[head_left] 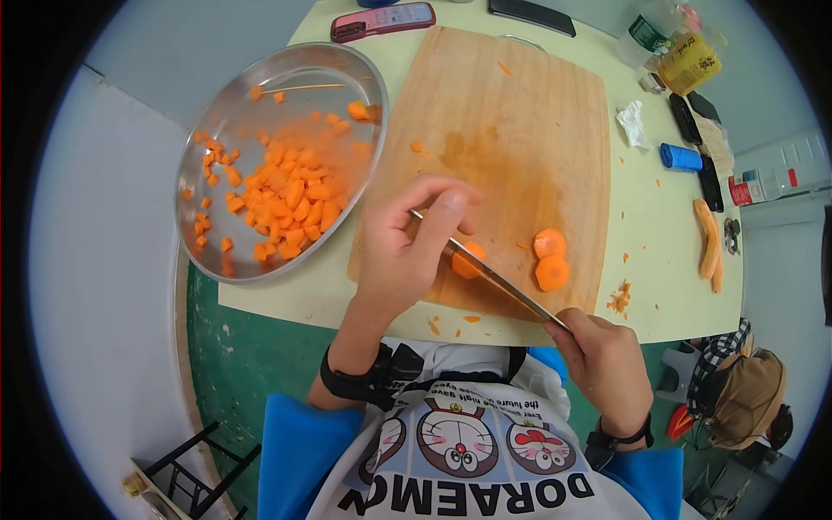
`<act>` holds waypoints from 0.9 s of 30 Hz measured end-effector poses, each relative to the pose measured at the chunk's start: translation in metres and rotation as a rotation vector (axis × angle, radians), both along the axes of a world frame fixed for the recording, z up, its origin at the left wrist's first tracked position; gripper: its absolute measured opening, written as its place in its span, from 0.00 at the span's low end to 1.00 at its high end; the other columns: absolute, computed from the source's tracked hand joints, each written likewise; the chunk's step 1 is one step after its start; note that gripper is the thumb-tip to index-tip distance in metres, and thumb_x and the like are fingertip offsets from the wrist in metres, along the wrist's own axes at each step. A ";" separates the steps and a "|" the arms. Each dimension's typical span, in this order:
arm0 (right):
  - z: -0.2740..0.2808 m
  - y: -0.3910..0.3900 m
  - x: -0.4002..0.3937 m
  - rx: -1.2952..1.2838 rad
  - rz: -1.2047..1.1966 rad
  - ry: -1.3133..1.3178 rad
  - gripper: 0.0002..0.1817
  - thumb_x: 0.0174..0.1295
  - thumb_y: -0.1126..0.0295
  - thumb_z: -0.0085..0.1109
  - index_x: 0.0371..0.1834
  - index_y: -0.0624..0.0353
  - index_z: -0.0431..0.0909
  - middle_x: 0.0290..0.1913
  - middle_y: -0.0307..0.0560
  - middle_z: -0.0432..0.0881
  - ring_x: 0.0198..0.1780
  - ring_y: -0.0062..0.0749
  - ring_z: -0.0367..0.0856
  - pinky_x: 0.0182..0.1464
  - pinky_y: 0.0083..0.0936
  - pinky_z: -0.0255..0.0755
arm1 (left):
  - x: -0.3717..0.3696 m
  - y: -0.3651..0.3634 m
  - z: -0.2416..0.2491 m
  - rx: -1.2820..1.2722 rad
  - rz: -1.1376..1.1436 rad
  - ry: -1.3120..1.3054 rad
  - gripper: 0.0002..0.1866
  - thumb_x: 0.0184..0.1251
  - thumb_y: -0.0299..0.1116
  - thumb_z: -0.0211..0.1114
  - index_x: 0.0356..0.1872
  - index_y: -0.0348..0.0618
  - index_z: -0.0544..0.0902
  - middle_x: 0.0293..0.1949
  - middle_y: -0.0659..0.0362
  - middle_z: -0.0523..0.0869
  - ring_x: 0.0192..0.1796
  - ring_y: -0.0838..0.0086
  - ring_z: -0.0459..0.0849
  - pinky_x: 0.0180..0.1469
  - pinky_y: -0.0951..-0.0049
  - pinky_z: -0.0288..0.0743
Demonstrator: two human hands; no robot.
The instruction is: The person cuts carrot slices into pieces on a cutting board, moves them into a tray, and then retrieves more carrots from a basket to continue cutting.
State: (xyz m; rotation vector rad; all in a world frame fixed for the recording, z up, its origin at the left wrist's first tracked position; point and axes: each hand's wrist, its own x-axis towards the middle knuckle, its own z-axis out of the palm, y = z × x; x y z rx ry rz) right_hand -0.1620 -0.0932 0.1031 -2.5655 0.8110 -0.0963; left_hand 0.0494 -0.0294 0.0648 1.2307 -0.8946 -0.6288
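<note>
My right hand [602, 360] is wrapped round the handle of a knife [503, 282], whose blade slants up and left over the wooden cutting board [520, 113]. At the blade's far end is my left hand [416, 238], its fingers curled and its thumb near the tip. What the fingers hold, if anything, I cannot make out. One carrot slice [469, 260] lies beside the blade, partly hidden by it. Two more round slices [551, 272] touch each other to the right. The metal tray [212, 113] on the left holds many orange carrot pieces [295, 195].
A pink phone [386, 21] and a black phone [533, 16] lie behind the board. Bottles [689, 62], a blue roll [680, 158], crumpled tissue [634, 124] and peeled carrots [709, 243] are on the right side. Carrot scraps [620, 297] lie near the front right edge.
</note>
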 end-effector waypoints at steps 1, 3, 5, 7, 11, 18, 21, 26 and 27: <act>0.001 0.000 0.000 -0.006 0.001 0.011 0.12 0.58 0.67 0.58 0.23 0.58 0.67 0.15 0.46 0.69 0.15 0.44 0.70 0.17 0.32 0.65 | 0.000 0.000 -0.001 -0.007 0.012 -0.018 0.11 0.67 0.31 0.54 0.35 0.32 0.79 0.28 0.61 0.80 0.28 0.82 0.77 0.29 0.84 0.70; 0.002 -0.001 0.000 -0.017 0.002 0.034 0.12 0.57 0.67 0.58 0.23 0.58 0.67 0.15 0.46 0.69 0.15 0.43 0.70 0.17 0.32 0.65 | -0.001 -0.001 -0.002 0.004 0.007 0.009 0.11 0.67 0.31 0.54 0.35 0.32 0.80 0.27 0.61 0.80 0.28 0.82 0.77 0.29 0.84 0.70; 0.003 -0.002 0.000 -0.027 -0.007 0.055 0.11 0.57 0.67 0.58 0.23 0.58 0.67 0.15 0.46 0.69 0.15 0.43 0.70 0.17 0.32 0.65 | -0.001 -0.001 0.000 0.017 -0.008 0.034 0.11 0.67 0.30 0.54 0.35 0.32 0.80 0.26 0.61 0.80 0.29 0.82 0.78 0.29 0.84 0.70; 0.003 -0.005 0.000 -0.010 0.040 0.041 0.10 0.57 0.67 0.58 0.25 0.57 0.67 0.14 0.44 0.68 0.15 0.41 0.71 0.16 0.32 0.64 | -0.002 0.000 0.005 0.122 0.028 0.000 0.12 0.67 0.30 0.50 0.34 0.32 0.79 0.23 0.60 0.79 0.27 0.81 0.76 0.31 0.83 0.67; 0.008 -0.005 0.001 0.075 -0.020 0.093 0.07 0.56 0.69 0.59 0.28 0.59 0.71 0.18 0.48 0.73 0.20 0.43 0.74 0.20 0.33 0.65 | -0.001 0.002 0.003 0.111 0.075 -0.101 0.12 0.68 0.32 0.49 0.34 0.34 0.78 0.22 0.60 0.78 0.26 0.81 0.75 0.28 0.85 0.65; 0.008 -0.010 0.003 0.089 0.026 0.137 0.07 0.56 0.69 0.59 0.29 0.57 0.71 0.18 0.45 0.71 0.19 0.42 0.74 0.20 0.33 0.66 | 0.002 0.001 0.001 0.109 0.059 -0.009 0.11 0.66 0.29 0.52 0.34 0.31 0.79 0.22 0.59 0.79 0.27 0.82 0.75 0.31 0.84 0.66; 0.006 -0.011 0.003 0.089 0.048 0.124 0.07 0.54 0.71 0.58 0.28 0.57 0.69 0.17 0.44 0.70 0.18 0.40 0.74 0.18 0.32 0.66 | 0.002 0.000 0.000 0.124 0.062 -0.013 0.11 0.66 0.30 0.52 0.34 0.31 0.79 0.21 0.60 0.78 0.26 0.82 0.74 0.30 0.84 0.65; 0.006 -0.013 0.002 0.098 0.067 0.108 0.06 0.51 0.74 0.56 0.27 0.57 0.67 0.18 0.43 0.70 0.18 0.37 0.75 0.16 0.31 0.65 | 0.004 -0.001 -0.002 0.184 0.034 -0.096 0.13 0.68 0.32 0.47 0.38 0.31 0.76 0.20 0.58 0.77 0.25 0.79 0.73 0.27 0.83 0.64; 0.006 -0.014 0.002 0.100 0.080 0.110 0.06 0.51 0.74 0.56 0.28 0.57 0.67 0.18 0.43 0.70 0.18 0.37 0.75 0.16 0.31 0.65 | 0.004 -0.001 -0.003 0.185 0.048 -0.092 0.13 0.67 0.32 0.46 0.38 0.31 0.75 0.20 0.58 0.76 0.25 0.78 0.72 0.27 0.82 0.64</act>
